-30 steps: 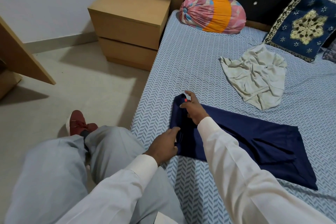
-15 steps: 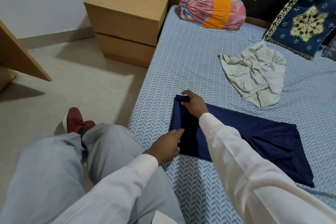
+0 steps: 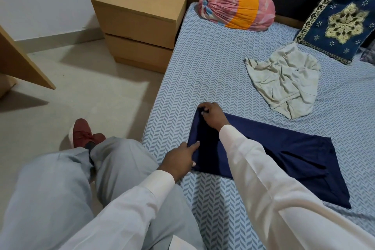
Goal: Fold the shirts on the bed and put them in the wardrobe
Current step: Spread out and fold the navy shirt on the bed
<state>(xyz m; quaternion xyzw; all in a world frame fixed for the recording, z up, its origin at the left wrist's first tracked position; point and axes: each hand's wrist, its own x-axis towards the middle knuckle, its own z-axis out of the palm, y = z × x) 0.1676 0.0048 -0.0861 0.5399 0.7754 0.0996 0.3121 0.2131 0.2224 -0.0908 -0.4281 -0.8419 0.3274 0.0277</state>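
Observation:
A navy blue shirt [image 3: 294,160] lies folded into a long strip on the bed [image 3: 203,71], near its left edge. My right hand [image 3: 212,114] grips the strip's far left corner with curled fingers. At the near left corner, my left hand [image 3: 179,157] pinches the edge, index finger lying along the cloth. A crumpled pale grey shirt [image 3: 284,81] lies further back on the bed, apart from both hands.
A wooden bedside cabinet [image 3: 140,16] stands left of the bed head. A pink and orange bolster [image 3: 237,6] and a blue patterned cushion [image 3: 338,24] lean at the headboard. A wooden panel [image 3: 18,61] juts in at left. My knees and a red shoe [image 3: 83,134] are below.
My right hand has curled tighter on the far corner of the navy shirt. The left hand stays at the near corner. The view has shifted slightly.

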